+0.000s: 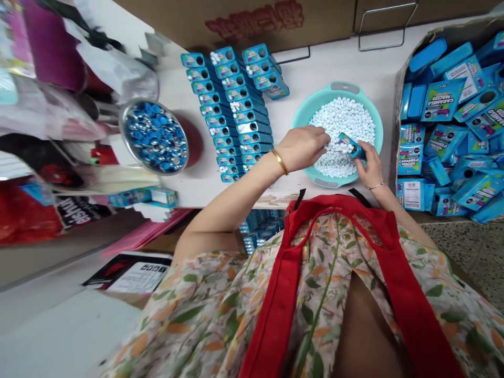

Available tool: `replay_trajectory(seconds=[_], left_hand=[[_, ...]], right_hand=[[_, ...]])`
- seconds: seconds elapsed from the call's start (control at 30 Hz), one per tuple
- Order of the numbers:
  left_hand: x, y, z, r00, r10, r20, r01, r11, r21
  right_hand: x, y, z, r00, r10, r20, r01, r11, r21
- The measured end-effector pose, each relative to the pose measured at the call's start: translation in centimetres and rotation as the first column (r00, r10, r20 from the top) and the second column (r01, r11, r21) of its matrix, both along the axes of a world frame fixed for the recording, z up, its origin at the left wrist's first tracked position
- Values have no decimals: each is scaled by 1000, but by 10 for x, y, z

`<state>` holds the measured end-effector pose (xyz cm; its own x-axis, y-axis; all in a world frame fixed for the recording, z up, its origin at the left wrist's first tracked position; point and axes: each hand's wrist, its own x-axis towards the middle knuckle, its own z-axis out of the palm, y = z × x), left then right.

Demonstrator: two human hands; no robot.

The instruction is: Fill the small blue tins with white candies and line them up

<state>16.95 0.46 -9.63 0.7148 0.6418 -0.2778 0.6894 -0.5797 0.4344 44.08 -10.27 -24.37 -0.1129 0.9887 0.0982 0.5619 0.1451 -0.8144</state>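
Above a turquoise colander-like bowl (377, 118), my right hand (370, 165) grips a small blue candy box (357, 151), tilted with its top toward the left. White candies (342, 113) fill much of the bowl, and some lie at the mouth of the box. From the left, my left hand (309, 146) reaches over the bowl's rim, fingers closed together. Between its fingertips and the box is a cluster of candies, perhaps on something clear; what the fingers hold cannot be made out.
Rows of upright blue boxes (244, 118) stand left of the bowl, some with candies on top. Farther left is a metal bowl (125, 139) of blue and silver pieces. At right, a carton (399, 105) holds many blue boxes. A large cardboard box (326, 23) borders the back.
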Motion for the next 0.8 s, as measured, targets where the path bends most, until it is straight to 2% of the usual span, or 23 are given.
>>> replay_trajectory(seconds=[0.13, 0.23, 0.3, 0.33, 0.4, 0.5, 0.57, 0.63, 0.7, 0.8], left_hand=[[30, -13, 29, 995, -18, -94, 29, 992, 120], [41, -21, 47, 992, -47, -115, 67, 983, 174], [35, -18, 46, 991, -58, -118, 79, 980, 185], [28, -13, 39, 993, -42, -109, 62, 980, 190], [6, -1, 10, 996, 37, -81, -21, 981, 193], [-25, 15, -60, 978, 164, -127, -149, 981, 125], [-29, 17, -107, 961, 166, -221, -170, 985, -2], [-15, 11, -143, 960, 144, -240, -179, 975, -134], [12, 1, -165, 976, 135, -170, -173, 956, -236], [49, -13, -180, 984, 177, -25, -175, 923, -341]], right_hand=[[-9, -2, -6, 1000, 13, -12, -13, 1000, 8], [-8, -3, -7, 1000, -3, -17, 2, 1000, -20], [-4, -3, -7, 1000, -13, -23, 12, 1000, -26], [-2, -4, -7, 1000, -17, -26, 16, 1000, -25], [4, -5, -6, 999, -24, -27, 23, 999, -26], [13, -6, -1, 999, -45, -17, 45, 998, -48], [18, -6, 3, 997, -72, -18, 71, 996, -52], [23, -6, 6, 994, -103, -21, 102, 994, -48], [27, -4, 9, 991, -133, -18, 132, 990, -51], [31, -2, 11, 987, -158, -13, 156, 985, -69]])
